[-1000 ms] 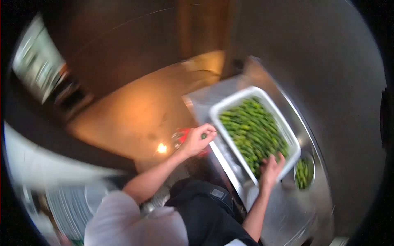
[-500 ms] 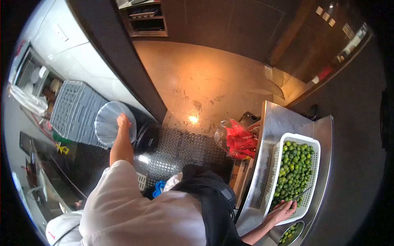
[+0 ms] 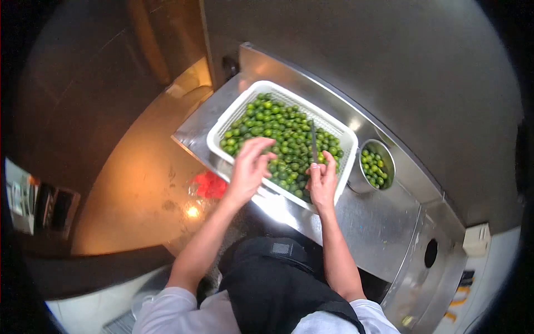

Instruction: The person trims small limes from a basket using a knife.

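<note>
A white perforated plastic basket [image 3: 342, 146] full of small green limes [image 3: 281, 133] sits on the steel counter in front of me. My right hand [image 3: 324, 183] is closed on a thin knife [image 3: 314, 142], its blade pointing away from me over the limes. Above the basket's near left side hovers my left hand [image 3: 250, 170], somewhat blurred, with fingers apart and curled and nothing visible in them. To the right of the basket stands a round metal container [image 3: 362, 183] with more of the limes in it.
The steel counter [image 3: 372, 234] runs to the right, where a dark round hole [image 3: 431, 253] opens in it. A raised steel edge and a dark wall rise behind. Red plastic-wrapped items [image 3: 210, 185] lie low at the left, beside the tiled floor [image 3: 133, 189].
My view has swung right to the counter. My left hand has moved from the lined bin to above the basket; my right hand still grips the knife.
</note>
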`<action>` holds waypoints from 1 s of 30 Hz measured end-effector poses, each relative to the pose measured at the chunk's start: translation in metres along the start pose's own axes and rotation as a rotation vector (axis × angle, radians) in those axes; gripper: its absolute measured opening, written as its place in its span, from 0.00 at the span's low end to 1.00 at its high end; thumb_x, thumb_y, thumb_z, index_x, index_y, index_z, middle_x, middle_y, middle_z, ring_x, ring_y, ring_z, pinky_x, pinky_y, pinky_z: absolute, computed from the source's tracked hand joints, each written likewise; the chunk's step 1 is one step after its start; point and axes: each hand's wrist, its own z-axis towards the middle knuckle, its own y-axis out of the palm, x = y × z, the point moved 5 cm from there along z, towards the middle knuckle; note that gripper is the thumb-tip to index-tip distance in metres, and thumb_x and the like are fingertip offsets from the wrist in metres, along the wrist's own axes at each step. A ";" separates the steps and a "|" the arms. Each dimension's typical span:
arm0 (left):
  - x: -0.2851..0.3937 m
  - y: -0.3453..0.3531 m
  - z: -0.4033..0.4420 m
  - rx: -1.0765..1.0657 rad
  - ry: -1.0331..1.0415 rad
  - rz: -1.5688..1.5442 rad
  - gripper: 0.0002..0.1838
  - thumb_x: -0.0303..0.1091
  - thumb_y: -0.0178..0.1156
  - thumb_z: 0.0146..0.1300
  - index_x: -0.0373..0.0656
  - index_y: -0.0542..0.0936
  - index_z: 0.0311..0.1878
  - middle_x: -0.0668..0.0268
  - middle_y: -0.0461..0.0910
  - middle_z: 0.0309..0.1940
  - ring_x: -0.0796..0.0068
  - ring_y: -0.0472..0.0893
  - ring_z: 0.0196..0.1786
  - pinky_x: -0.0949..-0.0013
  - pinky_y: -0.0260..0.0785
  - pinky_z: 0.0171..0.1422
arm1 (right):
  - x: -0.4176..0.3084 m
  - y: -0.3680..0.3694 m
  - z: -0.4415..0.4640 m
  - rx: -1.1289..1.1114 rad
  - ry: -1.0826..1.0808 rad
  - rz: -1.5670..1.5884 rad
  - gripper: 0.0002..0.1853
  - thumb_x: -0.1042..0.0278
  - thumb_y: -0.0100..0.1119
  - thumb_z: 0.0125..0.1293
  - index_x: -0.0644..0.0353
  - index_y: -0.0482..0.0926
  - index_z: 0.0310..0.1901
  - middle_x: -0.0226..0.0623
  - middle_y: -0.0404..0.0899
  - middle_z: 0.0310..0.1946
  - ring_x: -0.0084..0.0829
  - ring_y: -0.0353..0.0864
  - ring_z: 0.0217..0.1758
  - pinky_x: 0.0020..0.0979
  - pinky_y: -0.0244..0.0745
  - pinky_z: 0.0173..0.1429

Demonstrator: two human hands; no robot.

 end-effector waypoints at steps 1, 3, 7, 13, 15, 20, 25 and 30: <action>-0.010 0.025 0.009 -0.123 -0.120 -0.006 0.17 0.23 0.54 0.69 0.36 0.75 0.60 0.61 0.75 0.54 0.75 0.83 0.44 0.78 0.77 0.34 | 0.000 -0.002 -0.001 0.009 0.004 0.029 0.26 0.65 0.53 0.72 0.61 0.60 0.68 0.32 0.77 0.27 0.21 0.73 0.21 0.25 0.70 0.23; -0.035 0.064 0.017 -0.246 -0.285 -0.057 0.19 0.25 0.57 0.69 0.36 0.74 0.62 0.63 0.78 0.50 0.77 0.82 0.43 0.78 0.77 0.33 | 0.005 -0.005 0.002 0.012 -0.008 0.069 0.26 0.66 0.51 0.72 0.62 0.60 0.68 0.31 0.75 0.25 0.20 0.73 0.22 0.25 0.70 0.24; -0.063 0.087 0.006 -0.229 -0.353 -0.276 0.22 0.27 0.59 0.69 0.32 0.71 0.64 0.63 0.81 0.48 0.79 0.82 0.43 0.78 0.77 0.36 | -0.004 -0.006 -0.001 -0.018 -0.111 0.040 0.23 0.67 0.49 0.73 0.61 0.62 0.67 0.27 0.73 0.22 0.17 0.69 0.21 0.24 0.65 0.24; -0.071 0.076 0.005 -0.136 -0.318 -0.395 0.21 0.25 0.57 0.70 0.31 0.69 0.64 0.61 0.79 0.51 0.78 0.81 0.48 0.74 0.79 0.47 | -0.015 0.001 -0.004 -0.162 -0.136 0.011 0.22 0.63 0.51 0.73 0.62 0.65 0.65 0.34 0.75 0.20 0.25 0.75 0.23 0.32 0.70 0.32; -0.066 0.077 0.006 -0.086 -0.297 -0.428 0.20 0.25 0.57 0.71 0.31 0.69 0.64 0.61 0.79 0.51 0.77 0.81 0.48 0.73 0.80 0.48 | -0.020 0.000 -0.005 -0.189 -0.127 -0.023 0.23 0.64 0.51 0.73 0.61 0.64 0.65 0.36 0.75 0.20 0.27 0.76 0.24 0.33 0.70 0.32; -0.076 0.075 0.009 -0.096 -0.304 -0.465 0.17 0.25 0.56 0.71 0.31 0.71 0.60 0.58 0.80 0.50 0.70 0.84 0.49 0.71 0.80 0.50 | -0.031 -0.002 -0.006 -0.282 -0.051 -0.099 0.28 0.59 0.51 0.70 0.63 0.62 0.67 0.53 0.84 0.33 0.56 0.84 0.44 0.47 0.75 0.51; -0.075 0.075 0.011 -0.099 -0.350 -0.503 0.16 0.24 0.56 0.71 0.30 0.72 0.60 0.58 0.81 0.48 0.68 0.84 0.49 0.70 0.80 0.49 | -0.027 -0.001 -0.007 -0.238 -0.117 -0.102 0.26 0.63 0.52 0.70 0.61 0.63 0.66 0.50 0.78 0.27 0.47 0.80 0.33 0.43 0.71 0.42; -0.074 0.075 0.011 -0.102 -0.370 -0.494 0.16 0.25 0.56 0.71 0.30 0.72 0.59 0.58 0.81 0.47 0.68 0.84 0.49 0.71 0.80 0.49 | -0.024 -0.001 -0.007 -0.181 -0.198 -0.087 0.24 0.64 0.52 0.71 0.60 0.63 0.66 0.47 0.77 0.25 0.43 0.79 0.28 0.41 0.70 0.37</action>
